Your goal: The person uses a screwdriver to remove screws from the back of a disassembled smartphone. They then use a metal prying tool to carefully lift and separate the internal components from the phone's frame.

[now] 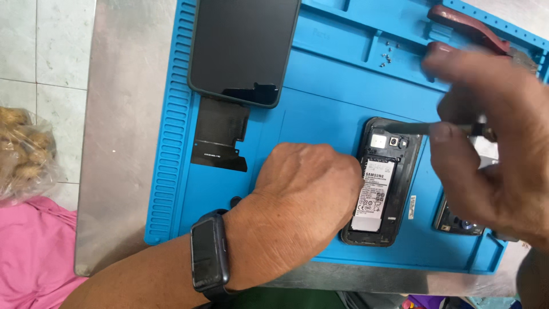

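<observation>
Opened phone [382, 183]: light, stiff, fragile inside; best gripped by edges. Left hand [309, 189] clamped on it; right hand [492, 143] pinching tool [423, 129].

A dark tablet [243, 48] lies at eleven o'clock on the blue mat [320, 109], a black flex sheet [220, 134] just below; red-handled pliers [466, 28] at one o'clock.

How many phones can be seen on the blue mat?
3: a closed dark phone at the top, an opened phone under the left hand, and one partly hidden phone below the right hand.
</observation>
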